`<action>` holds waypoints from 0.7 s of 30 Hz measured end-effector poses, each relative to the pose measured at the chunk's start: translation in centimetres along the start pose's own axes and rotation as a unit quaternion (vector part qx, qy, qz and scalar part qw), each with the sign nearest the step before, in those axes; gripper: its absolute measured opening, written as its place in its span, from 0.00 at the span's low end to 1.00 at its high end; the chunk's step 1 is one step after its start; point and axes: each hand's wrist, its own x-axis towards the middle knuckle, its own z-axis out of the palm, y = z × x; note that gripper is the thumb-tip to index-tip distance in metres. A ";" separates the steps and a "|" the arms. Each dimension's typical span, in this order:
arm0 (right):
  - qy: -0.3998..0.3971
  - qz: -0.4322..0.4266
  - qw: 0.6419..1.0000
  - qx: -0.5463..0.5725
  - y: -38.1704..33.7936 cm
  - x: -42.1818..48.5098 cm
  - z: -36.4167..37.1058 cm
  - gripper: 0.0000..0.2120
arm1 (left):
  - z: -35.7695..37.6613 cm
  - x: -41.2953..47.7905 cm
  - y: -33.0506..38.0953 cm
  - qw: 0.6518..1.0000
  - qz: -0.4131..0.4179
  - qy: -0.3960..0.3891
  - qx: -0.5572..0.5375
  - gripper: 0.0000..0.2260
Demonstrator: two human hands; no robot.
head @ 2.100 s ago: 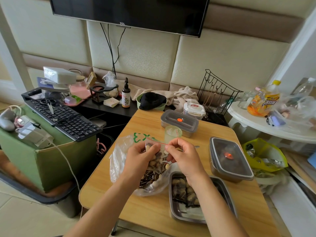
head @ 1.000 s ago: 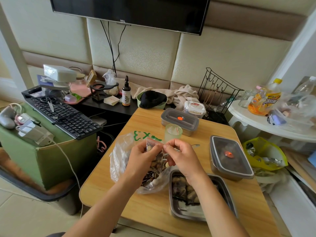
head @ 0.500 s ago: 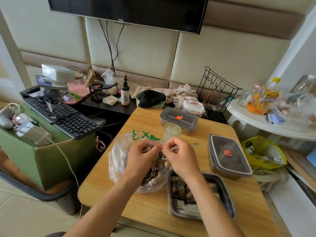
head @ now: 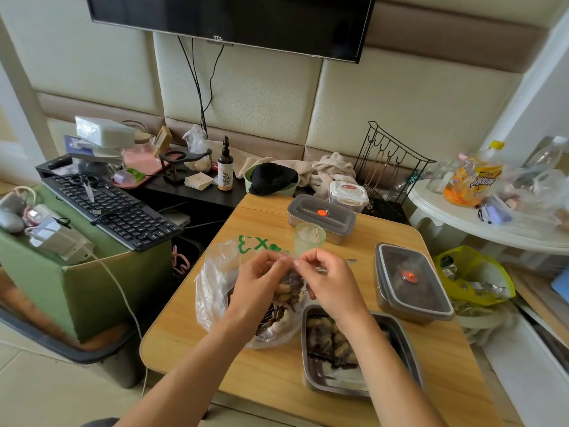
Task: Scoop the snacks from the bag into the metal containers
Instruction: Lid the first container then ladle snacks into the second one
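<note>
Two grips meet over the middle of the surface (head: 277,374): our left grip (head: 261,282) and right grip (head: 331,285) each pinch the top of a small clear pouch (head: 295,272) of snacks (head: 288,291), fingers curled. Its mouth is hidden between our fingertips, so we cannot tell whether it is sealed. The pouch hangs just above a crumpled bag (head: 215,282) near the left edge, whose dark contents our left wrist partly covers. Our right forearm crosses the open tin (head: 409,355) by the near edge and hides part of the snacks in it. Only the tip of a spoon (head: 351,260) shows past the right grip. Beyond our knuckles stands a green cup (head: 309,238), touching or just before a far tin (head: 321,212) with its lid on; we cannot tell which. A right tin (head: 412,282), also lidded, sits by the right edge. Left of the surface a keyboard (head: 114,208) lies on a box (head: 92,291); right of it stands a white surface (head: 446,220). A TV (head: 231,16), cut off at the top, hangs on the padded wall.
</note>
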 end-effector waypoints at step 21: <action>0.012 -0.019 1.000 -0.015 -0.4 0.0 0.3 0.06 | -0.6 0.2 0.2 0.999 -0.006 -0.002 -0.048 0.07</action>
